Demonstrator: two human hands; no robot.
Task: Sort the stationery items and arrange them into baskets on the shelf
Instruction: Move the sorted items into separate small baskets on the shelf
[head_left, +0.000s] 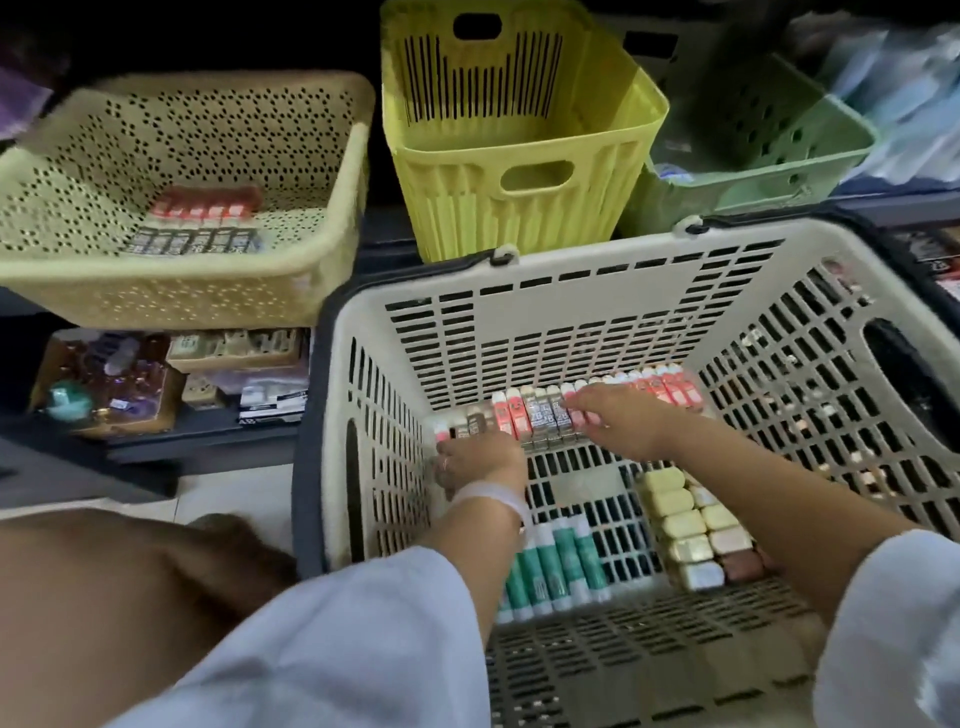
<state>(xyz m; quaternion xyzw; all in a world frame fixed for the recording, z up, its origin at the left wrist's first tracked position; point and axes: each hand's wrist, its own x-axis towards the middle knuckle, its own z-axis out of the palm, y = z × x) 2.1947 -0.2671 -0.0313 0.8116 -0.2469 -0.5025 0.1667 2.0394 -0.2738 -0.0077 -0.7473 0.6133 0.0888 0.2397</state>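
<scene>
Dim shelving fills the background, with a pale floor (228, 493) showing at lower left. Largest in my view is the white slotted basket (597, 291) directly below me, standing in front of the shelf. Behind it on the shelf sit three more: a wide beige perforated basket (171, 296) at left, a tall yellow-green basket (519, 156) in the middle, which looks to hold nothing, and a duller green basket (753, 150) at right.

Along the far wall of the white basket runs a row of small boxes (540, 415), pink ones and dark ones mixed, which look like eraser or lead packs. A similar set of boxes (200, 223) already lies in the beige basket. Nearer to me are green-and-white tubes (550, 566), probably glue sticks, and a block of pale wrapped erasers (685, 525).

Both my hands are down in the white basket. My left hand (480, 462) rests at the left end of the row, fingers curled over the boxes there; whether it truly grips them I cannot tell. My right hand (613, 410) lies on the middle of the row, fingers stretched forward and fairly flat.

My worry is that lifting the row between two hands could let the middle boxes buckle and spill, remixing pink and dark packs.
</scene>
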